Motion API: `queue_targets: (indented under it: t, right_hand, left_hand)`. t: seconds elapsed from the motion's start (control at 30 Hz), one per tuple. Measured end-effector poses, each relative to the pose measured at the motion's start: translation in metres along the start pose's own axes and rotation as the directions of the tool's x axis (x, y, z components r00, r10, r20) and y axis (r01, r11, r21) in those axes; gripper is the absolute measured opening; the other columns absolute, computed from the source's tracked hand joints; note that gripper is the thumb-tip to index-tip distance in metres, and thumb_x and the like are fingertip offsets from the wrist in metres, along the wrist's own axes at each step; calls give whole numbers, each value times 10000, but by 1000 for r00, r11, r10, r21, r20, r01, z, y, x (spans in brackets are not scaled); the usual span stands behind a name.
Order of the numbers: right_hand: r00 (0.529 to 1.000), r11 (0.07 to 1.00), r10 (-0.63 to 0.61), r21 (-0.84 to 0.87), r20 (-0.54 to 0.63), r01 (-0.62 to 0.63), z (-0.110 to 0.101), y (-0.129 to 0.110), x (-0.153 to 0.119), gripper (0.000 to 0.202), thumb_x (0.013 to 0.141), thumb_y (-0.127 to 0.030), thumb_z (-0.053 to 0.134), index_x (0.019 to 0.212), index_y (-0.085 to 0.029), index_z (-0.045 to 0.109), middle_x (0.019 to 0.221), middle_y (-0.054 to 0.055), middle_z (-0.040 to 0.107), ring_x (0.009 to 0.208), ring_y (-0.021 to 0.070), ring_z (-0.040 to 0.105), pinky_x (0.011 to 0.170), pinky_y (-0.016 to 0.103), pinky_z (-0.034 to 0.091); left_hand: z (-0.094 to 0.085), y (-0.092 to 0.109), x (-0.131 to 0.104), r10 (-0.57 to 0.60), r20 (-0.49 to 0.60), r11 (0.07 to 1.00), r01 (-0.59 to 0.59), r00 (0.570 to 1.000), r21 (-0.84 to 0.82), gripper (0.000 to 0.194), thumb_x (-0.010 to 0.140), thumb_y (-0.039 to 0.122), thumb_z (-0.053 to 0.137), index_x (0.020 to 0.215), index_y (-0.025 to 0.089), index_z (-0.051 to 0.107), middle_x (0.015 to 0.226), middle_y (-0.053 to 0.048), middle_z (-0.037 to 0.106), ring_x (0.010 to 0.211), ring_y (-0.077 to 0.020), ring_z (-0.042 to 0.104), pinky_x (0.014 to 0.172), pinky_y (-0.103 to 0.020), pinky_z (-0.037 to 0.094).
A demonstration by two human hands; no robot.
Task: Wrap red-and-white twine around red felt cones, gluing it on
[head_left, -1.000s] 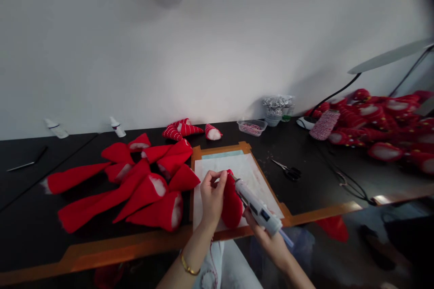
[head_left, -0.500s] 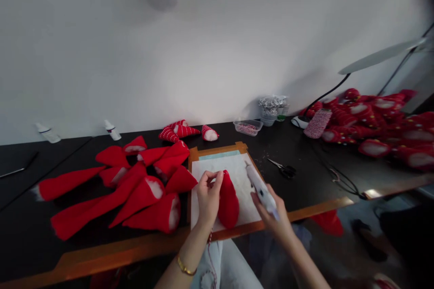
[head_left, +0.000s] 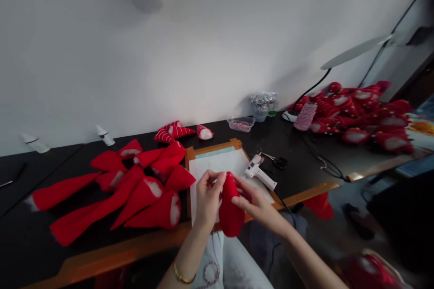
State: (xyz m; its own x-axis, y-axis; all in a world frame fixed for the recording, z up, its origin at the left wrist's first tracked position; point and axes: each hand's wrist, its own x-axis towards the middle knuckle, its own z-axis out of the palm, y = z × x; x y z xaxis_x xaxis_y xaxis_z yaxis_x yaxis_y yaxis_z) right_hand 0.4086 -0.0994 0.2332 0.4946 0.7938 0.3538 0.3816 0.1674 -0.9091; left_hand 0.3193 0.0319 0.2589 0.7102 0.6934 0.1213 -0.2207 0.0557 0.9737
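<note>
A small red felt hat point(head_left: 232, 216), stuffed and cone-shaped, hangs upright between my hands with its narrow tip on top. My left hand point(head_left: 209, 194) pinches the tip, and a thin red-and-white twisted cord point(head_left: 213, 257) trails from beneath it to my lap. From the other side, the fingers of my right hand point(head_left: 254, 201) close around the upper part of the hat. A white glue gun point(head_left: 260, 172) lies on the table just beyond my right hand. Under my hands is a sheet of white paper point(head_left: 217, 162) on a board edged in brown tape.
Several red felt hats point(head_left: 135, 189) are heaped at the left. Scissors point(head_left: 278, 161) lie behind the glue gun. Along the wall stand striped hats point(head_left: 172, 132), a clear tray point(head_left: 240, 123), a cord spool point(head_left: 305, 116) and a lamp point(head_left: 356, 52). Decorated red pieces point(head_left: 366, 113) pile up at right.
My right hand has put the glue gun down on the right of the paper and taken hold of the red hat. The left hand keeps its pinch at the tip.
</note>
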Motion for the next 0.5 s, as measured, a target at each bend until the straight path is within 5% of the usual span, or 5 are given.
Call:
queue_targets:
  t: [0.1,0.17,0.23,0.37,0.5]
  right_hand:
    - [993,942,93,315,78,-113,21,-9,-7,554,862,-444,683,1356,-222,565,1313,96,630,1198,281,589,1022,402,465]
    - [972,862,234,456,27,-221,29,-2,-12,569,818,-473,723,1303,-197,610,1257,98,666,1165,290,613,997,390,485]
    - [909,765,408,573,-81,-293,36,13,-16,642,770,-512,756,1294,-172,611,1207,104,692,1136,291,633,955,356,515]
    - [778,720,550,645,-305,-256,52,35,-20,939,687,-542,810,1474,-227,406,1159,80,709,991,282,695,716,291,590]
    - [835,860,383,482,-394,-166,62,25,-27,763,839,-560,652,1490,-274,376,1290,91,642,1052,299,678,710,330,609]
  left_hand:
    - [-9,4,-7,120,143,945,-157,982,286,254,896,431,598,865,185,651,928,-63,678,864,-187,626,760,-290,500]
    - [-20,5,-17,250,162,847,-296,955,442,252,939,392,523,1034,205,662,1204,-106,628,1152,-242,557,974,-369,443]
    - [-31,5,-33,285,145,807,-319,947,497,289,966,385,456,1135,208,610,1243,-115,586,1203,-240,520,1041,-396,393]
    - [-38,5,-63,35,255,820,-174,966,546,363,843,441,651,1106,202,577,1107,-89,600,1030,-241,580,931,-368,451]
    - [-34,11,-72,-138,235,838,-14,962,545,678,648,323,825,1247,214,525,1234,-111,590,1122,-293,561,943,-374,450]
